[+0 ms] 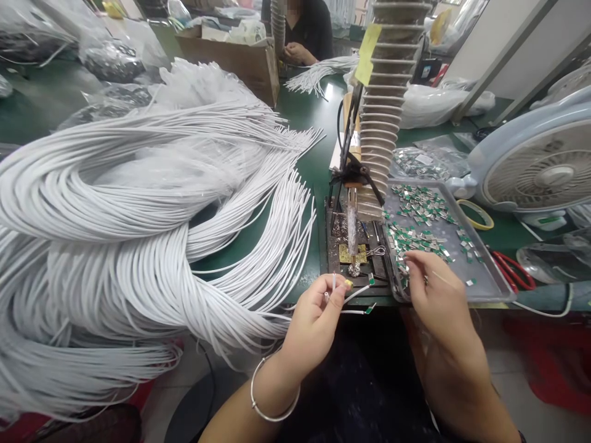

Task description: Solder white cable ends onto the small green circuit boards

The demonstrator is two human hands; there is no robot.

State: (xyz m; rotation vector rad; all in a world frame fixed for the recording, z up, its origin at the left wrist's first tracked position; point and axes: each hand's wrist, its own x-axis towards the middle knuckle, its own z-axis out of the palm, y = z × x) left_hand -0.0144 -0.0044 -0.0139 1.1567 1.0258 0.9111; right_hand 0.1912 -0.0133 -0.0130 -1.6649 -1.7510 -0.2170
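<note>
**Left hand [314, 326]:** thumb and fingers pinching a small bunch of short white wires [357, 295], the wire ends fanned out past the fingertips. 2 of the ends in view tipped with small green-and-metal terminals [370, 309]. Thin silver bangle [272, 394] around the left wrist.

**Right hand [436, 295]:** thumb and forefinger pressed together at the tips, just above the rim of a grey metal tray [489, 277]; any part between the fingertips too small to tell. Loose green-and-silver metal pieces [415, 212] scattered across the tray.

**Left of the tray:** soldering iron [351, 215] upright in a black stand [355, 178], tip down over a yellow pad [351, 253]. Ribbed flexible duct [383, 104] rising just behind the iron, with a yellow sticky note [368, 54] on it.

**Left of the hands:** large heap of long white cables [138, 203] lying across a green workbench [307, 147], some cable ends hanging past the bench edge.

**Right of the tray:** red-handled scissors [512, 271], yellow tape roll [475, 214] and a pale blue fan [540, 166].

**Far end of the bench:** cardboard box [231, 61] and a co-worker [307, 31] in dark clothing, hands resting near another bunch of white cables [318, 75].
</note>
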